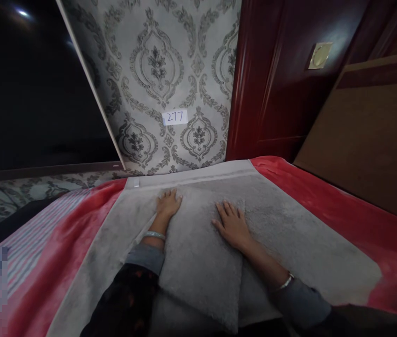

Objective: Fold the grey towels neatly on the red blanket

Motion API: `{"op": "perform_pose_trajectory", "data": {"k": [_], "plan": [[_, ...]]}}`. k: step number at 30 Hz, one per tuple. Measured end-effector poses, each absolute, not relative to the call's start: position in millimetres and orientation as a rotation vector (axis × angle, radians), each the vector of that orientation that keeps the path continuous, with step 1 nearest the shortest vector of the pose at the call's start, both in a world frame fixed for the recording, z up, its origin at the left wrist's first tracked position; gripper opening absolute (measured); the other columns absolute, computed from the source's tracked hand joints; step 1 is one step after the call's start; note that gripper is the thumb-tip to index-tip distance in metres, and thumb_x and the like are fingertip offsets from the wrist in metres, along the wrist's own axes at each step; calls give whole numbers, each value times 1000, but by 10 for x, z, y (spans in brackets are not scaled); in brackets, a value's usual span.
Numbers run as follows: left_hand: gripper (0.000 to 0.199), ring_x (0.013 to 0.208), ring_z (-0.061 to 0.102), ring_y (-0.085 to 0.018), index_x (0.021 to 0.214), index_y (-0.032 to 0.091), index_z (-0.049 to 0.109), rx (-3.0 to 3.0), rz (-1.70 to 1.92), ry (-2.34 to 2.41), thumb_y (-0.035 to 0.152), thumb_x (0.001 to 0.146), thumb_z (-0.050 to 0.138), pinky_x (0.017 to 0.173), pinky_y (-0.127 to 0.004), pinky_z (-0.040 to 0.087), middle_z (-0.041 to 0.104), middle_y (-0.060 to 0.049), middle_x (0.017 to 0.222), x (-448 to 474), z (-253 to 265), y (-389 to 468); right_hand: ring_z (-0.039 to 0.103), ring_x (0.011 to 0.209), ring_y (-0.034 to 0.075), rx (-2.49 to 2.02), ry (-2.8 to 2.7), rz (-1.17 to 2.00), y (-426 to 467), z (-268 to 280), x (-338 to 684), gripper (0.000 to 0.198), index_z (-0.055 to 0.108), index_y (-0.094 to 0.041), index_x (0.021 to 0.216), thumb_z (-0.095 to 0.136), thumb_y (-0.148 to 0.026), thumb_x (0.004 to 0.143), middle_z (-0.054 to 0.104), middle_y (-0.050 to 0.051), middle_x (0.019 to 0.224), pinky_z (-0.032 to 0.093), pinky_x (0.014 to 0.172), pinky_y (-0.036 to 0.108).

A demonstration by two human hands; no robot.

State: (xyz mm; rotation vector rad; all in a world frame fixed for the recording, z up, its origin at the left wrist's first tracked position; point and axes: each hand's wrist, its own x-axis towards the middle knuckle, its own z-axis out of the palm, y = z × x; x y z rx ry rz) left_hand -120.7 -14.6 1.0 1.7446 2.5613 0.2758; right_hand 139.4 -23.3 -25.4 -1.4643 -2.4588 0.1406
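Left hand [168, 203] palm down, fingers spread, at upper left edge of grey plush panel [202, 267], which lies over wider grey cloth [283, 234]. Panel looks soft, limp, light, hardly fragile; side edges likely best hold. Right hand [232, 224] flat, fingers spread, at right edge.

Dark red-flecked sleeves [124, 297], grey-blue cuffs [145, 257], pale bangle [154, 235], silvery bracelet [287, 281]

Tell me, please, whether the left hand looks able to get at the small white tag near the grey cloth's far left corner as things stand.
Probably yes: the left hand lies flat on the grey cloth, close to the small white tag, and nothing visible stands between them.
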Motion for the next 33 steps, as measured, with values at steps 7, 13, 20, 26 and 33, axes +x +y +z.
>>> {"op": "perform_pose_trajectory", "data": {"k": [7,13,20,26,33], "plan": [[54,154,18,-25,153,30,38,2183,228,2207,41,101,31,122,-49,22,26,-2,165,-1195,4,-113,21,150,33,-1485,-2380,133,40,15,1117,67,34,-14,155,29,-54,102,29,19,162,17,118,55],[61,153,21,-28,157,27,31,2003,157,2358,51,101,23,121,-53,23,22,-3,166,-1195,-27,-63,29,147,32,-1531,-2393,115,70,-198,1101,67,38,-16,154,31,-57,101,37,18,159,20,117,52],[63,151,25,-30,157,30,29,1930,122,2434,53,100,20,120,-53,26,20,0,167,-1231,-44,-101,29,148,30,-1574,-2372,52,20,-248,1220,68,36,-15,155,30,-57,102,35,18,160,18,118,47],[64,151,24,-30,158,23,27,1913,111,2445,51,100,20,120,-53,26,24,-6,165,-1280,-39,-254,23,151,30,-1590,-2407,12,-93,-320,1422,70,32,-11,156,29,-55,102,28,18,163,16,120,47],[65,151,25,-29,158,20,25,1912,105,2414,50,101,22,121,-49,25,29,-10,164,-1408,-31,-645,17,152,29,-1582,-2463,45,-213,-413,1646,69,29,-13,157,26,-53,101,22,17,165,19,119,54]]}}
